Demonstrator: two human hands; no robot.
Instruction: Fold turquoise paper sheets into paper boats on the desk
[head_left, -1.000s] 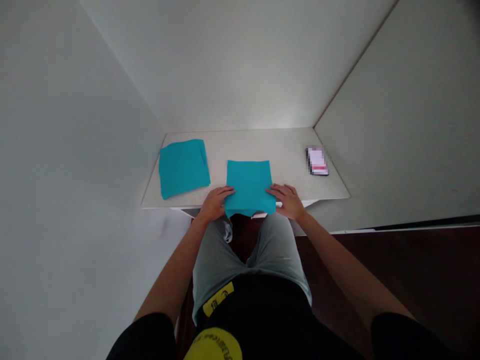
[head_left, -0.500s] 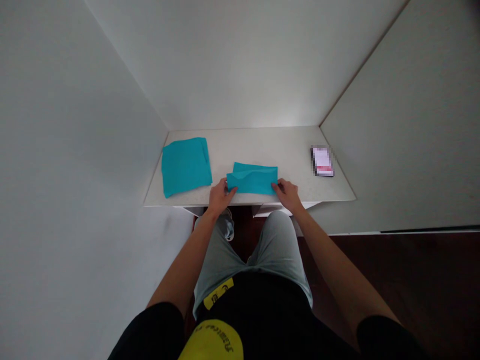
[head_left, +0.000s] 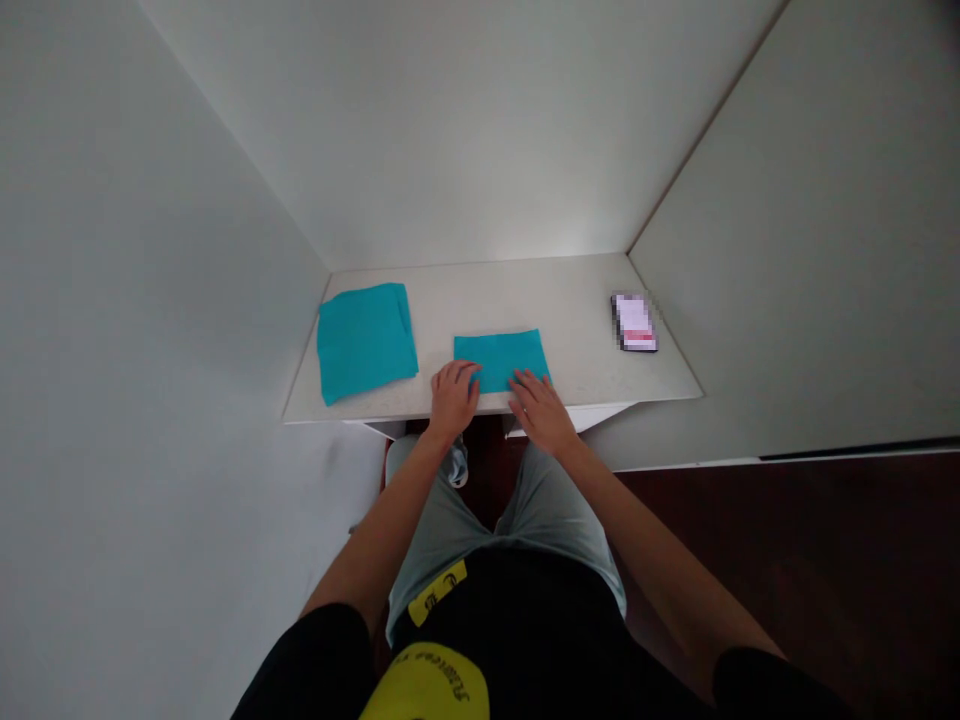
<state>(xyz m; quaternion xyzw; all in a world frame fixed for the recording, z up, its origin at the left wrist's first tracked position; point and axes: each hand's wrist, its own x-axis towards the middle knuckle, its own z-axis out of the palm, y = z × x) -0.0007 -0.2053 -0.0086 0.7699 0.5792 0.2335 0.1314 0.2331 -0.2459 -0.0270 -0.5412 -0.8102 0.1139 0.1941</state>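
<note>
A turquoise cloth, folded to a flat rectangle, lies near the front edge of the white table. My left hand rests on its near left corner, fingers stretched out. My right hand lies over the near right part with its fingers spread. Neither hand grips the cloth; both press on it from above. Whether it is felt, paper or fabric is hard to tell. To the left of my left hand is a larger turquoise stack of the same material, its sheets slightly out of line.
A phone with a lit, blurred screen lies at the right end of the white table. Walls close off the table at the back, left and right. My legs are under its front edge.
The upper layer, held up at its edge before, now lies flat in line with the layer beneath. Both hands have let go of the edges and moved inward, palms down on the cloth.
</note>
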